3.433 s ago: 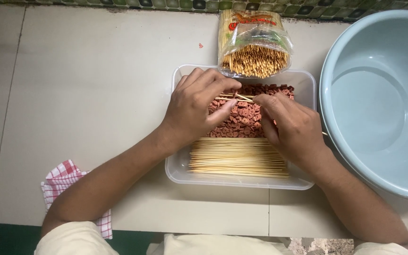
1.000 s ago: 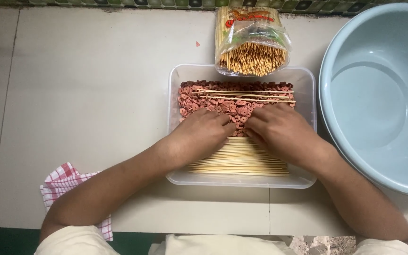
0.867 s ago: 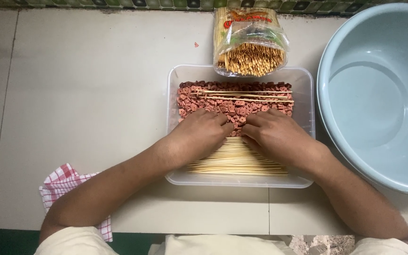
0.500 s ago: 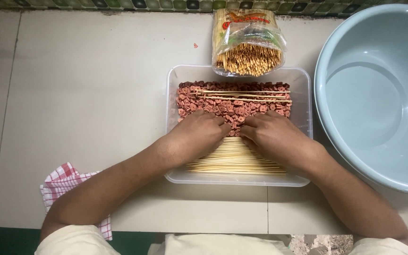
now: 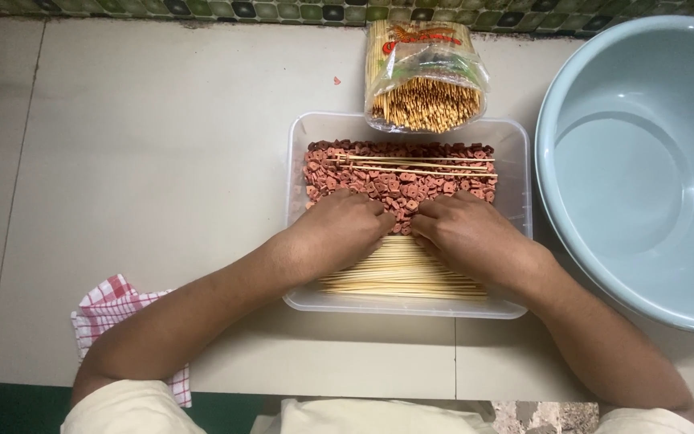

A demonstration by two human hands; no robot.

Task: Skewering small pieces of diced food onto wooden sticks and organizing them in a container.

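Both hands work inside the clear plastic container (image 5: pixel 516 201) in the middle of the worktop (image 5: pixel 146 177). The left hand (image 5: pixel 343 229) and right hand (image 5: pixel 463 233) have their fingers curled down into the small red sausage pieces (image 5: pixel 363 181); whether they pinch a piece or a stick, I cannot tell. To thread well, it seems best to take one piece at a time and push the skewer through its centre. Some loaded skewers (image 5: pixel 419 165) lie on the far side, bare bamboo skewers (image 5: pixel 399 277) on the near side. A skewer bag (image 5: pixel 423 76) stands far, a pale blue basin (image 5: pixel 636 161) right, a checked cloth (image 5: pixel 114 309) near left. Nothing blocks the hands.
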